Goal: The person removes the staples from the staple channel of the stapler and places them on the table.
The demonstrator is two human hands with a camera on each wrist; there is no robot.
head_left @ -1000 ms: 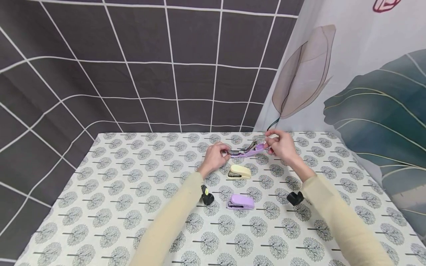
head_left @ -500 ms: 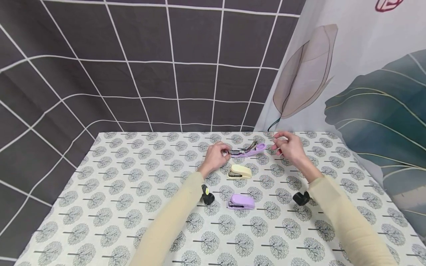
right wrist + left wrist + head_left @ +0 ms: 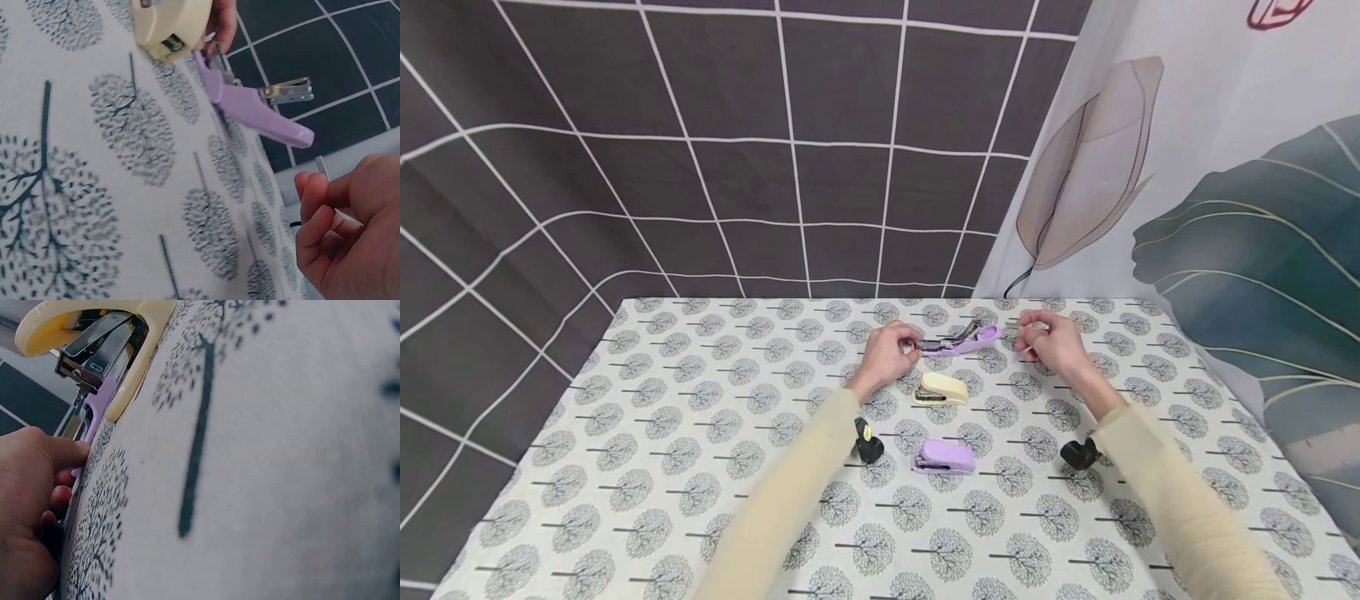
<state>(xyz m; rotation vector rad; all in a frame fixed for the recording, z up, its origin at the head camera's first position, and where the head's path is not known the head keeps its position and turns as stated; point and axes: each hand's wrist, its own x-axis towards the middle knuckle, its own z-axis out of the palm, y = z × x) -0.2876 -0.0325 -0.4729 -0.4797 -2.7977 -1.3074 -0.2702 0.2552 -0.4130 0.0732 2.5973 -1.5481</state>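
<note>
At the back of the table a purple stapler [image 3: 961, 344] lies spread open, its lid folded back to the right and its metal magazine raised. My left hand [image 3: 886, 354] grips its left end between thumb and fingers; part of that end is hidden. To the right of the lid, apart from it, is my right hand [image 3: 1051, 342]. In the right wrist view its thumb and fingers pinch a thin silver strip, apparently a staple strip [image 3: 322, 165]. A cream stapler [image 3: 942, 388] sits just in front of the opened one. Nearer still is another purple stapler [image 3: 943, 457], closed.
A white cloth with a tree print covers the table [image 3: 700, 467]. Behind its far edge hangs a dark grid-patterned curtain [image 3: 842, 183], with a pale leaf-patterned curtain [image 3: 1210, 267] to the right. Black wrist cameras hang below both sleeves.
My right hand has drawn away to the right from the stapler's lid, with the thin strip in its fingers, and dipped slightly. The left hand and the staplers stay in place.
</note>
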